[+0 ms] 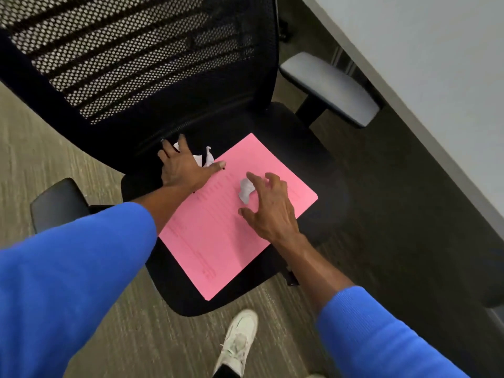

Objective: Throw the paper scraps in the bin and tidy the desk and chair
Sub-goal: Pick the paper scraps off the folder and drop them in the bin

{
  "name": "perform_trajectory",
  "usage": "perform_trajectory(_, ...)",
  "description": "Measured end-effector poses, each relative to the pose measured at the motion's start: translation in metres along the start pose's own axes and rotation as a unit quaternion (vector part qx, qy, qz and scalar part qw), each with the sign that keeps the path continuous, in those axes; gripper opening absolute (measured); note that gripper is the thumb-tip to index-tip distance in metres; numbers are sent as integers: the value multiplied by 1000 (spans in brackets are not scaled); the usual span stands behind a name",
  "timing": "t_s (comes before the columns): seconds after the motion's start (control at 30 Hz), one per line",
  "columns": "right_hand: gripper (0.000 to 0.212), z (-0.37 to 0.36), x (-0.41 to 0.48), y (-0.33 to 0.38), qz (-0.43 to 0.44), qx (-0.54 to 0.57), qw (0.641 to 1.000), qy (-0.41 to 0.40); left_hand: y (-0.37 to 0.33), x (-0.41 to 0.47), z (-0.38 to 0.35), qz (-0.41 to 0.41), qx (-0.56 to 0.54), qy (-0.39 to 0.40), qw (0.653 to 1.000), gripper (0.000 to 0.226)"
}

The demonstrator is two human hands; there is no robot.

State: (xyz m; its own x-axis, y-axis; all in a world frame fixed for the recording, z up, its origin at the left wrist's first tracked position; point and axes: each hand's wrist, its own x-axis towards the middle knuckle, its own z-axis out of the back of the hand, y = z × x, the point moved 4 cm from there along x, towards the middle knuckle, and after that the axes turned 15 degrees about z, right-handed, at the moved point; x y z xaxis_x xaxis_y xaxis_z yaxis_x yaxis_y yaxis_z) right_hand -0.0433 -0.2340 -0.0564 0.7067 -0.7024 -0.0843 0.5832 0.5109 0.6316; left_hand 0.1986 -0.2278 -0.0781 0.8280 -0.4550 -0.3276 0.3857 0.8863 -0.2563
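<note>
A black mesh office chair (300, 148) carries a pink sheet (218, 241) flat on its seat. A crumpled white paper scrap (246, 190) lies on the pink sheet. My right hand (268, 207) hovers over that scrap with fingers spread, the fingertips at its edge. More white scraps (207, 156) lie on the seat at the sheet's far left corner. My left hand (185, 166) rests spread over them, thumb on the pink sheet, partly hiding them. No bin is in view.
A white desk (422, 64) runs along the right, its edge close to the chair's grey armrest (330, 88). The black left armrest (58, 203) sticks out near my sleeve. My white shoe (240, 339) stands on the carpet in front of the seat.
</note>
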Motion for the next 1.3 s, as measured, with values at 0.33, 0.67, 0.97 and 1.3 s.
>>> perform_trajectory(0.33, 78, -16, 26, 6, 17, -56, 998, 16, -3, 8, -6, -109, -8, -36, 993, 53)
perform_trajectory(0.67, 63, -27, 32, 14, 23, -84, 996, 12, -9, 6, -4, -91, -32, -35, 995, 34)
perform_trajectory(0.97, 31, -28, 23, 15, 68, -134, 988, -21, -1, 0, 5, -69, -83, -71, 992, 20)
perform_trajectory(1.3, 16, 2, -73, -22, -27, -70, 990, -117, -34, -68, 24, -127, -179, -63, 974, 11)
